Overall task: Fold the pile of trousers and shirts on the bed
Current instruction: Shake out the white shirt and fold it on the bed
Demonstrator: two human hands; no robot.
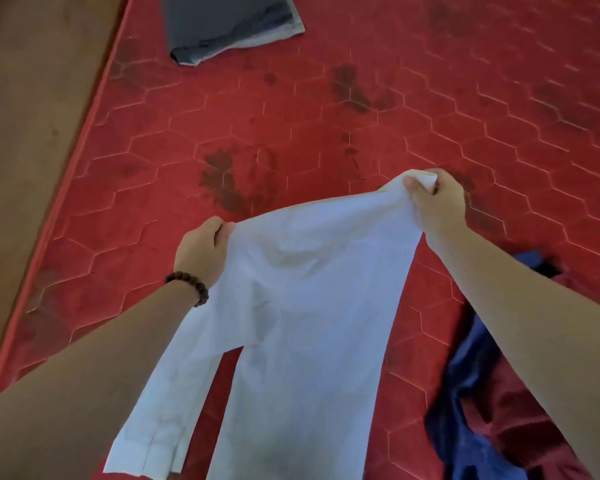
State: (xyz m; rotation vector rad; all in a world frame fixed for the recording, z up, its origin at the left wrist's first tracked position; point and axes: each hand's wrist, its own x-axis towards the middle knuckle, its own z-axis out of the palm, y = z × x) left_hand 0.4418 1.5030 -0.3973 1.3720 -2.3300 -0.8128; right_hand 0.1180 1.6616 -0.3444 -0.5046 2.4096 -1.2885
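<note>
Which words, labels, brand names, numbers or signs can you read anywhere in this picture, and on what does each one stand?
None can be read.
White long-sleeved cotton shirt, held up by the left hand and right hand: plain, no tag or print in view.
Folded dark grey garment: no label shows.
Crumpled dark blue and maroon clothes: no print shows.
Red quilted mattress: only a stitched hexagon pattern and dark stains.

White cotton shirt (291,306) hangs centre, above the red hexagon-quilted mattress (395,109), left hand (200,252) on one top corner, right hand (435,199) on the other. Folded grey trousers (222,22) far behind; crumpled blue and maroon garments (492,410) lie right.
</note>
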